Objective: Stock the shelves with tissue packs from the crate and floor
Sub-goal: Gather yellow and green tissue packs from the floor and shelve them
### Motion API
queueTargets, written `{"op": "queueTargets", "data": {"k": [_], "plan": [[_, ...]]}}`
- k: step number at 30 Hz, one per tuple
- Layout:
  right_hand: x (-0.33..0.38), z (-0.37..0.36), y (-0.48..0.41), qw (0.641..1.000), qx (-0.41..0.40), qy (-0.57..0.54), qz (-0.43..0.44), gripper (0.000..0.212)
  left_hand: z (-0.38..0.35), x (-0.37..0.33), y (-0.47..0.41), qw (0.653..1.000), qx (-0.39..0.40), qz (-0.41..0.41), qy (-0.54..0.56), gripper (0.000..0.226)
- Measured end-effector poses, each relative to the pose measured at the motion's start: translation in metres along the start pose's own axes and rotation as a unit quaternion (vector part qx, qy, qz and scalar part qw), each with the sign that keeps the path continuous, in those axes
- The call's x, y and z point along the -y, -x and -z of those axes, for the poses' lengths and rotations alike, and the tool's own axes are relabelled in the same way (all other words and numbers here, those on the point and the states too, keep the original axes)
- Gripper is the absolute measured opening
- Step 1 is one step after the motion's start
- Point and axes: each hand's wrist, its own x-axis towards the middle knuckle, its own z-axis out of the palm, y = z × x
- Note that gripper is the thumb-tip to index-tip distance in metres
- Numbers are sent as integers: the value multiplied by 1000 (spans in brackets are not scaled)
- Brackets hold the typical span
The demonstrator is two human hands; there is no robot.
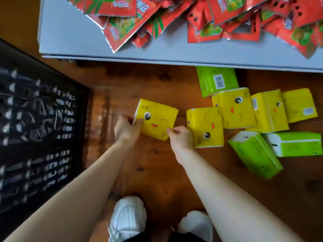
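Head view: we are pinching the light, squashy yellow tissue pack by opposite corners, left hand and right hand fingers clamped on it.

Bare floor between crate, packs

Your black crate on the left is smeared by blur and cut off by the left edge, so its contents cannot be made out. Red snack packets on the grey shelf run past the top edge. Fingers of your left hand and right hand are partly hidden behind the yellow tissue pack. The print on the pack is too small to read.
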Motion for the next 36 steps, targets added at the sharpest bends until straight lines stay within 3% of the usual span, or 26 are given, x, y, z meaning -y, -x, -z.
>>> {"op": "queueTargets", "data": {"k": [4,11,14,18,22,26,31,36], "plan": [[16,23,18,999,6,17,35,24,18,-14,22,1000,-8,-21,9,20],[80,87,106,996,-24,-1,82,19,99,-68,112,992,-46,-73,88,30],[112,113,156,995,-25,-45,88,19,137,-88,156,987,-60,-91,114,23],[162,155,238,986,23,-141,87,15,191,-123,222,977,-81,-86,179,22],[207,195,309,962,93,-199,162,13,254,-163,277,963,-82,-94,240,23],[252,226,354,961,75,-133,233,20,314,-201,327,948,-82,-115,285,27],[312,267,399,946,6,-106,307,16,371,-244,377,948,-128,-149,251,24],[359,310,440,931,2,-92,352,9,421,-289,429,924,-134,-142,328,28]]}}
